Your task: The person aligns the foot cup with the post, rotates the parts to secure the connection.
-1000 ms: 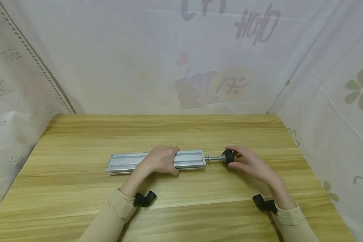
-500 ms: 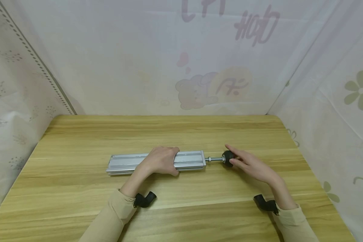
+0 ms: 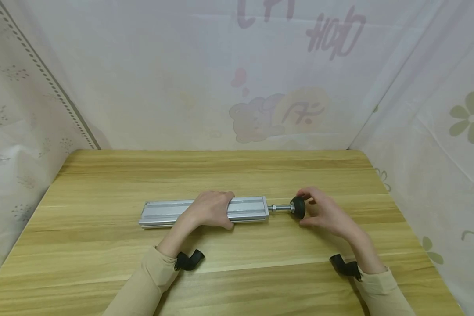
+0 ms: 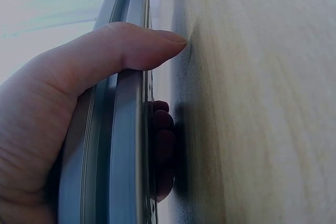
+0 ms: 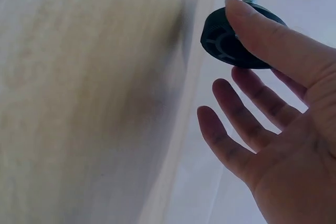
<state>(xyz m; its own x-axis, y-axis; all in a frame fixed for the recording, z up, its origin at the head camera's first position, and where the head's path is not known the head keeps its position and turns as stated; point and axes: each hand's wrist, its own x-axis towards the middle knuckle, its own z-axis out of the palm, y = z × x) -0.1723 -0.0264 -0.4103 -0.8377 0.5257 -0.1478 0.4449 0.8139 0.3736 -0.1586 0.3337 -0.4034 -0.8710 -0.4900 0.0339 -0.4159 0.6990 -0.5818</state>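
A silver aluminium profile (image 3: 249, 208) lies lengthwise on the table. My left hand (image 3: 209, 210) grips it near the middle, thumb on the near side; in the left wrist view fingertips (image 4: 164, 145) show past its edge. From the profile's right end a threaded stud (image 3: 281, 207) sticks out, with a nut on it. The stud ends in a black levelling foot (image 3: 298, 207), whose ribbed underside faces the right wrist camera. My right hand (image 3: 328, 214) holds this foot by its rim between thumb and index finger, the index mostly hidden in the right wrist view. Its other fingers (image 5: 244, 111) are spread below.
The wooden table (image 3: 237, 175) extends around the profile on all sides. Patterned fabric (image 3: 174, 87) hangs behind it and along both sides. A black wrist camera mount (image 3: 189, 260) sits at each cuff.
My right hand's fingers straightened along the foot half a second ago and now bend around its rim again, thumb lower. The left hand and the profile stay in place.
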